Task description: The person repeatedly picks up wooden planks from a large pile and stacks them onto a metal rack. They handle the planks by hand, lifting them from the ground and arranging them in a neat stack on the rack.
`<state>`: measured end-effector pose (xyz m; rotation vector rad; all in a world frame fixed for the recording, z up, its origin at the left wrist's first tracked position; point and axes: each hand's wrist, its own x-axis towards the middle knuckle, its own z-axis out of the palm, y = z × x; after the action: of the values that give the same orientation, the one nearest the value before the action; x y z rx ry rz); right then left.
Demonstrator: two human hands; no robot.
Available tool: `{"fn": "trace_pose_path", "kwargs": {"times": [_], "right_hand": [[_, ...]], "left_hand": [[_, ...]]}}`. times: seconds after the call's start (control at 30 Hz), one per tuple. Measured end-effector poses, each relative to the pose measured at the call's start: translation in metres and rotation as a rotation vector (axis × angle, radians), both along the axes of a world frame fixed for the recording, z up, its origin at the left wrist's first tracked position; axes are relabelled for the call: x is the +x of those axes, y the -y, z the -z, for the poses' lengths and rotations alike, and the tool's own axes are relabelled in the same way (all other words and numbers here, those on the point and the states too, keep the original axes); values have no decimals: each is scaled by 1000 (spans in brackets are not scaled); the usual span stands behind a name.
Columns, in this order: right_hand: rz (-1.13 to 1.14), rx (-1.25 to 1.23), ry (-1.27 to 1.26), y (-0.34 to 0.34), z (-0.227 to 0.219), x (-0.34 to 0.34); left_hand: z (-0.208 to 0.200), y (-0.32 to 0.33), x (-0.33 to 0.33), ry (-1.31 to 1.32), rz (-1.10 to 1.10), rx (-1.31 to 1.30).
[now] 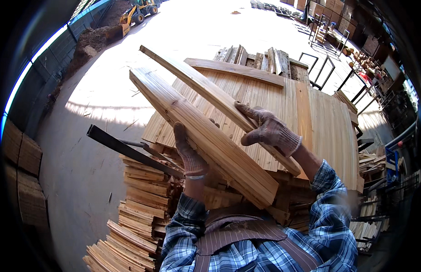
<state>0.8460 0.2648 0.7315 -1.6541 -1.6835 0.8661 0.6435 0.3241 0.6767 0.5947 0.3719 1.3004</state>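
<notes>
My left hand [188,154], in a dirty work glove, is closed around a wide wooden board [197,129] tilted across my front, its far end up to the left. The thumb lies along its near edge, and fingertips show past the far edge. A narrower wooden board [210,99], seen nearly edge-on, runs beside it. My right hand [271,129], gloved too, grips this one near its lower half. Both boards are above a layer of pale planks [326,122] laid side by side. A single plank [237,71] lies across the far side of that layer.
Stacked boards [140,195] stand at my lower left, next to a black metal bar [129,152]. Rough timber pieces [265,61] lie beyond the planks. Metal frames [326,72] stand to the right. A yellow loader [137,13] is far off by a brown heap [95,41].
</notes>
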Motion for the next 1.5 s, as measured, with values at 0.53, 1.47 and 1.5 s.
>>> {"fn": "trace_pose_path", "kwargs": {"times": [0.53, 1.47, 1.5], "right_hand": [[-242, 68, 818, -28, 86, -24], [492, -178, 392, -161, 117, -14], [370, -129, 642, -158, 119, -6]], "left_hand": [[53, 6, -104, -138, -411, -141], [114, -142, 67, -765, 192, 263], [94, -131, 72, -1032, 143, 449]]}}
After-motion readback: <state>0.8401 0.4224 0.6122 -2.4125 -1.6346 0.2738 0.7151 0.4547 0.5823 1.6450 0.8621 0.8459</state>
